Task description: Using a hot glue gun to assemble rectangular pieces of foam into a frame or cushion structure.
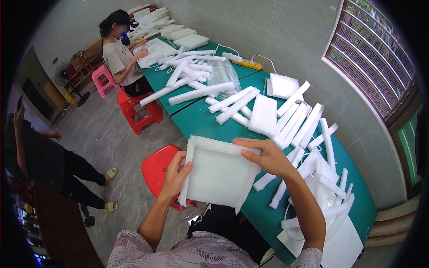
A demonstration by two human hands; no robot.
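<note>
A white foam tray [219, 176] is held up between both hands at the near edge of the green tabletop [194, 123]. The left hand [175, 175] is clamped on its left wall, the right hand [266, 157] on its far right corner. Loose foam strips [201, 93] and a block [263, 115] lie beyond.

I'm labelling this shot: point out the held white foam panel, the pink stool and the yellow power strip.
White foam panel [220, 175], head view: middle of its face.
Pink stool [102, 73], head view: seat.
Yellow power strip [248, 64], head view: middle of its body.
</note>
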